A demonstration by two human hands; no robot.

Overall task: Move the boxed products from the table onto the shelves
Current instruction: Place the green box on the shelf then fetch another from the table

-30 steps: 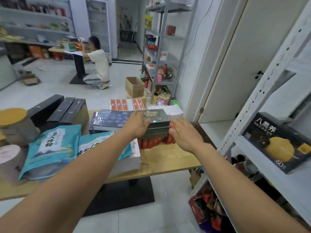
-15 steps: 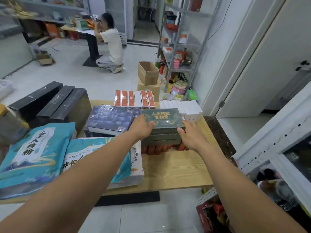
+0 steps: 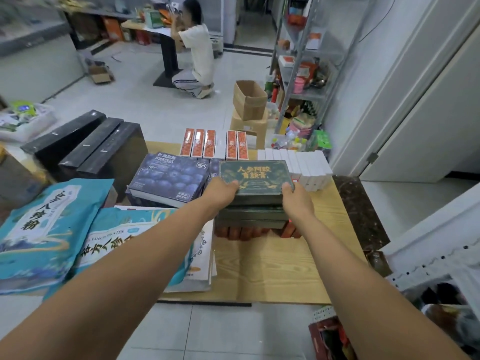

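Together clasped the green box [image 3: 255,176], left hand [image 3: 220,192] and right hand [image 3: 297,201] curled round its opposite ends.

Table top [image 3: 275,268]: pale wood grain, smooth, low sheen. Green box [image 3: 255,178]: card, glossy, with metallic-looking gold print. Blue box [image 3: 168,178]: glossy printed card. Black boxes [image 3: 104,149]: dark, semi-gloss, catching light along their top faces. Teal bags [image 3: 39,229]: shiny plastic film, creased. White boxes [image 3: 309,165]: plain matt card. Carton [image 3: 249,100] on the floor: raw brown cardboard, matt. Shelf unit [image 3: 309,95]: grey metal. Floor [image 3: 161,110]: smooth pale tiles, faint sheen.
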